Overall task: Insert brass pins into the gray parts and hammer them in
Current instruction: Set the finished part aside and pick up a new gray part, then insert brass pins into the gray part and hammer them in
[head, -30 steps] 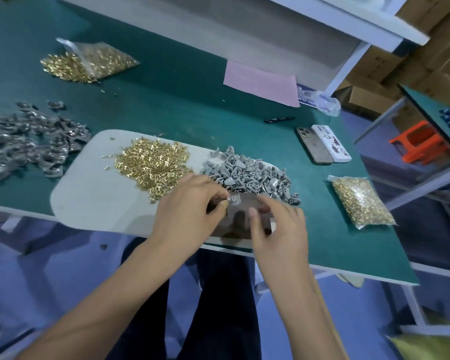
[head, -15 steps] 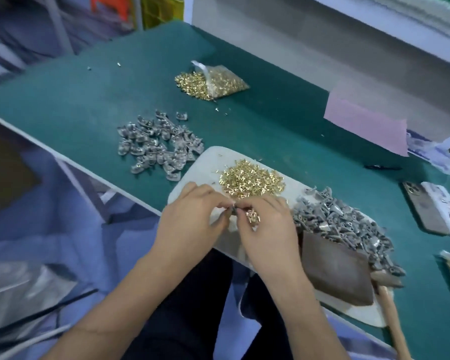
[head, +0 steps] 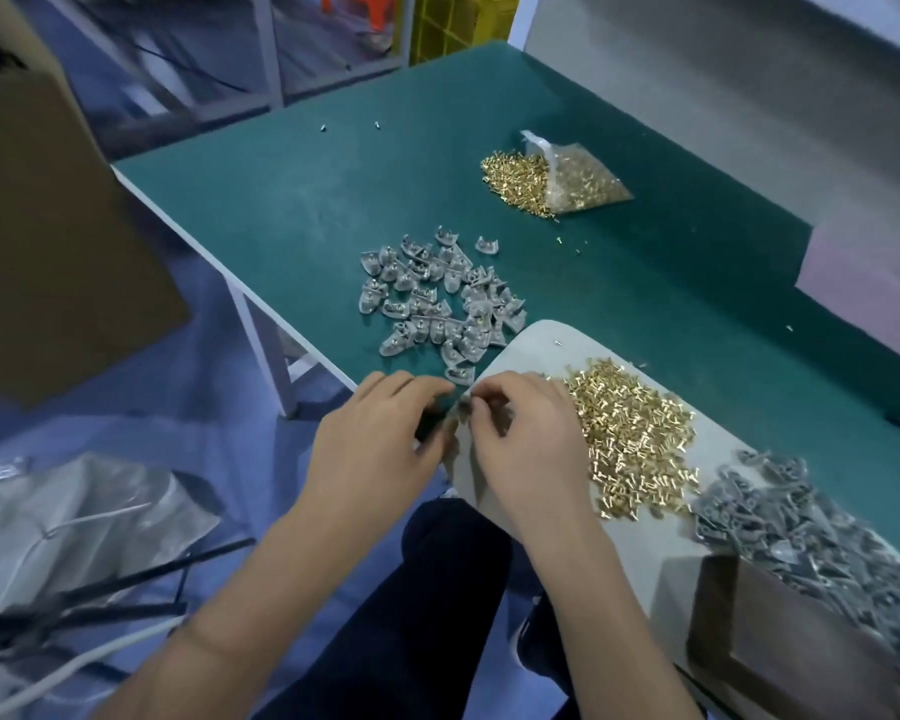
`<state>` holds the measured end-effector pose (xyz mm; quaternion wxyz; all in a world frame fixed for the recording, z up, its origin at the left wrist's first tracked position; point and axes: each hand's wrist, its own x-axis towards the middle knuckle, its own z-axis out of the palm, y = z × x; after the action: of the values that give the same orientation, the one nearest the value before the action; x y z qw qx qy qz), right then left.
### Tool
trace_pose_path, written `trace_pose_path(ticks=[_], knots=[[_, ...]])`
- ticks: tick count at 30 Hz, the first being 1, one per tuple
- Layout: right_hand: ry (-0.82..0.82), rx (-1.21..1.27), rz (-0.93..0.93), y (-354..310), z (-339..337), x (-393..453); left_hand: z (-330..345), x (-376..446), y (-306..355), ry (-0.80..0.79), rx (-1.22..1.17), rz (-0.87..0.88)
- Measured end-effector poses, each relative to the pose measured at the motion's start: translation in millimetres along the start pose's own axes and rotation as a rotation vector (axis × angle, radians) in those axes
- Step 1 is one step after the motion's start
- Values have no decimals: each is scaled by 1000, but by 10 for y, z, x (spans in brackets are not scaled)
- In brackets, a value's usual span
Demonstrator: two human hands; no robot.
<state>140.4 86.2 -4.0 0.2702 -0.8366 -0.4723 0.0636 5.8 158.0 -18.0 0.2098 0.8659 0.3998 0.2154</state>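
Left hand (head: 372, 449) and right hand (head: 528, 449) meet over near table edge, fingertips pinching small gray part (head: 462, 405) between them; both grips closed on it, pin not discernible. White board (head: 536, 350) overhangs near edge; on it brass pins pile (head: 630, 433) just right of right hand, unfinished gray parts heap (head: 811, 537) and dark block (head: 780, 636) toward right. Beyond hands, gray parts with pins (head: 432, 298) near left edge. Open green table (head: 292, 200) toward far-left corner. Bag of pins (head: 567, 174) near far edge.
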Motion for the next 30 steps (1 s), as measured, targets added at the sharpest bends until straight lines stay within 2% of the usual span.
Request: trace_pose_path(ticks=[13, 17, 22, 25, 30], knots=[[18, -51, 7, -79, 79, 290, -47, 32, 44, -53, 9, 8], [9, 3, 21, -43, 6, 259, -54, -9, 56, -62, 0, 14], [132, 78, 55, 221, -326, 4, -15, -97, 177, -14, -40, -2], [210, 103, 123, 473, -612, -270, 46, -148, 305, -10, -81, 64], [268, 62, 241, 873, -1045, -776, 277, -226, 576, -117, -155, 176]])
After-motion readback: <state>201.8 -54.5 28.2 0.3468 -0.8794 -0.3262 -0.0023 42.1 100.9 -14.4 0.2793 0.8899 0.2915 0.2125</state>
